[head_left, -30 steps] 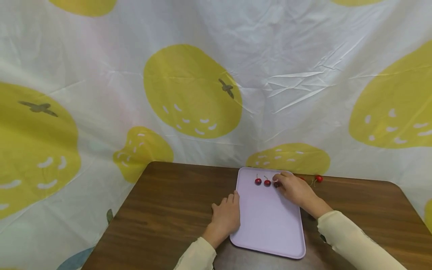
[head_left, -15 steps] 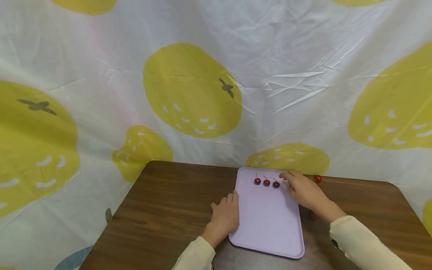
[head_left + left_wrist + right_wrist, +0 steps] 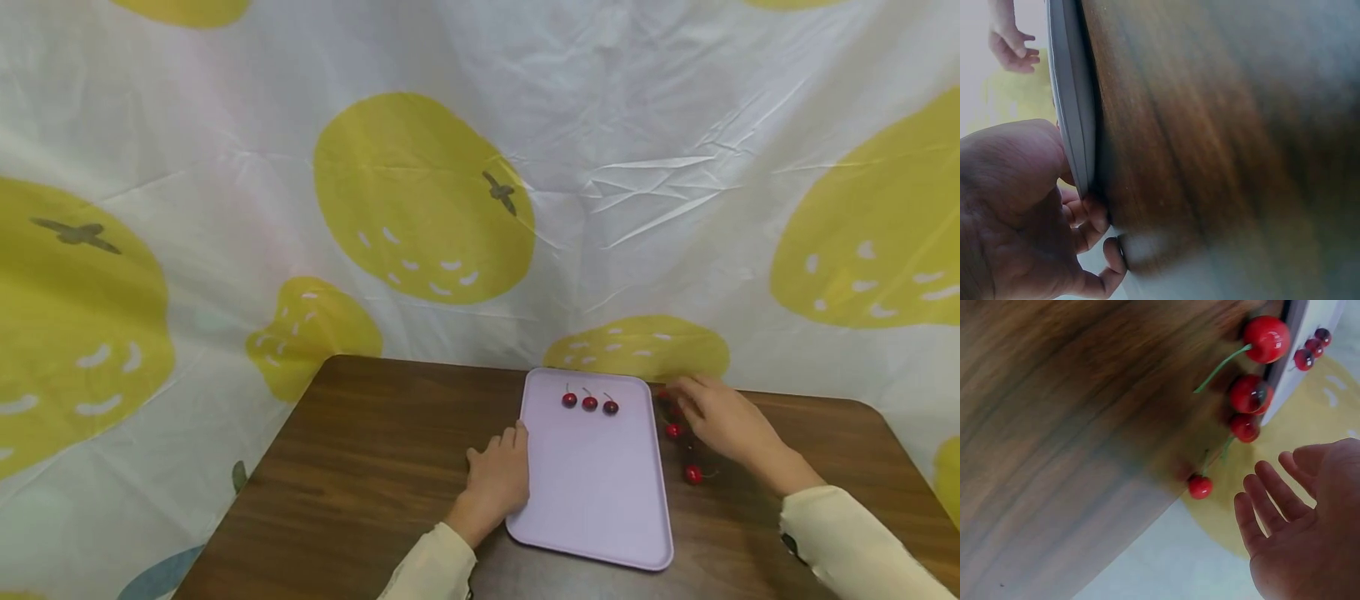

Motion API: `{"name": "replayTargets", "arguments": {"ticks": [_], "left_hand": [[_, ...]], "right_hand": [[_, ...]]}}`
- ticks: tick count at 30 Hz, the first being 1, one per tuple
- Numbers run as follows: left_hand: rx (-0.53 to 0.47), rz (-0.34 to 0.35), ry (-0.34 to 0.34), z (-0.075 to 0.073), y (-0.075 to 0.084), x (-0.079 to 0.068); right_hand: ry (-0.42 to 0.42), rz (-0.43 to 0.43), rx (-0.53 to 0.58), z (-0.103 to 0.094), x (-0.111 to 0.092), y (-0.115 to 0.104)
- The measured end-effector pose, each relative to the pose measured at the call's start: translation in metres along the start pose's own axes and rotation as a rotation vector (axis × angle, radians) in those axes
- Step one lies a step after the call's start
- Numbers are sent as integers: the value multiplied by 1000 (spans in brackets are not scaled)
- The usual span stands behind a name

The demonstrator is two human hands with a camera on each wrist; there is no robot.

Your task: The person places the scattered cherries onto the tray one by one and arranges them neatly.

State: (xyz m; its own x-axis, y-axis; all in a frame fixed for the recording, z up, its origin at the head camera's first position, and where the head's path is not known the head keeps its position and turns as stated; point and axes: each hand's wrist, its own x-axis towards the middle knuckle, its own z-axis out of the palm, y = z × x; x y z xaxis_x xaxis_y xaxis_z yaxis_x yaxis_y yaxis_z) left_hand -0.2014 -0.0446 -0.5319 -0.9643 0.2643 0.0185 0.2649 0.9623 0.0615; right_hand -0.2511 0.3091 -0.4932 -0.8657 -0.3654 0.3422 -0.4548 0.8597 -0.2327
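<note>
Three dark red cherries [image 3: 590,403] sit in a row near the far end of a pale lilac tray [image 3: 592,492], their stems pointing away. Along the tray's left rim rests my left hand [image 3: 500,475]; its loosely bent fingers and thumb [image 3: 1113,256] reach down to the tabletop in the left wrist view. My right hand [image 3: 731,421] hovers right of the tray with fingers loosely spread, nothing between them. Several loose cherries lie below and beside it, among them a bright red cherry [image 3: 1200,486] near its fingertips and another with a green stem [image 3: 1269,339].
The brown wooden table [image 3: 390,467] carries the tray, which lies close to the far edge. Behind the table hangs a white cloth [image 3: 637,100] printed with large yellow fruit.
My right hand has let go of the third cherry on the tray and moved right, off the tray, over the loose cherries. The left hand has stayed at the rim.
</note>
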Motion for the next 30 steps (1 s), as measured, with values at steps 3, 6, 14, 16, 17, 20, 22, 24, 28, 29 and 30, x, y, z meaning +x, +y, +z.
{"name": "replayTargets", "arguments": {"ticks": [3, 6, 14, 16, 17, 20, 22, 24, 28, 29, 30], "left_hand": [[2, -3, -1, 2, -2, 0], [1, -3, 5, 3, -2, 0], [1, 2, 7, 2, -3, 0], [3, 2, 7, 2, -3, 0], [6, 3, 5, 2, -3, 0], [4, 4, 1, 1, -2, 0], [0, 4, 1, -1, -2, 0], [-7, 4, -4, -2, -1, 0], [-6, 5, -8, -2, 0, -1], [-4, 6, -8, -1, 0, -1], [-2, 7, -7, -1, 0, 0]], "right_hand": [[3, 1, -8, 2, -2, 7], [6, 2, -16, 5, -5, 12], [-9, 38, -19, 8, -7, 12], [-18, 59, -20, 9, -6, 11], [-24, 67, -19, 9, -6, 11], [-33, 80, -23, 11, -5, 11], [-35, 85, -31, 12, -5, 12], [-33, 86, -34, 14, -6, 13], [-21, 77, -40, 17, -7, 14], [-18, 72, -39, 17, -7, 15], [-16, 71, -39, 18, -7, 14]]}}
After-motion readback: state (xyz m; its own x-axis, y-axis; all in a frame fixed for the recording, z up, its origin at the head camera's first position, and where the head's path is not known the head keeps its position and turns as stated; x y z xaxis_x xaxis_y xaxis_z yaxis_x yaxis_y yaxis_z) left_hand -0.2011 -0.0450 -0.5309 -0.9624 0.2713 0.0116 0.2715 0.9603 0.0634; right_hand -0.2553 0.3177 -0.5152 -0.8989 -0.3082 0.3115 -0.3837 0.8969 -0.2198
